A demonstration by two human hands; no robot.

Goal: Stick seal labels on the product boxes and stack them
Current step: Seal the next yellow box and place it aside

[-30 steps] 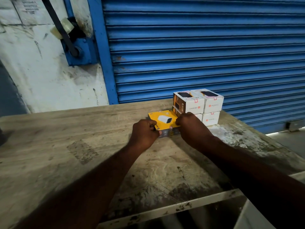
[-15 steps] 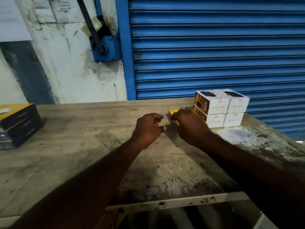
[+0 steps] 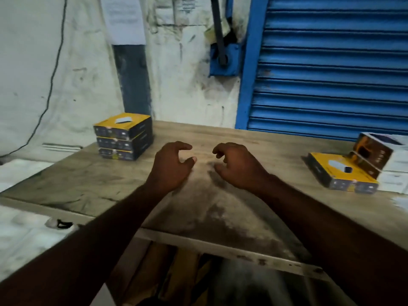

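Hovering over the middle of the bench [image 3: 220, 215], two hands, both empty: left hand [image 3: 172, 167], fingers loosely curled, thumb held apart, gripping nothing; right hand [image 3: 239, 167], likewise loosely curled, gripping nothing; the two near each other, not touching. Bench: worn wooden top, pale metal strip along the near edge. Toward the right edge: one yellow-topped product box [image 3: 340, 174], lying flat, dark sides, just beside a stack of white boxes [image 3: 396, 161], two layers, cut off at the edge of view. Seal labels on these: too blurred to tell. Near the far left corner: stack of three yellow-topped boxes [image 3: 124, 138], squarely piled, well apart from both hands. Behind the bench: stained white wall [image 3: 84, 80] at left, bearing a paper sheet [image 3: 125, 18] and a thin dark cable [image 3: 53, 67]; blue roller shutter [image 3: 331, 74] at right.
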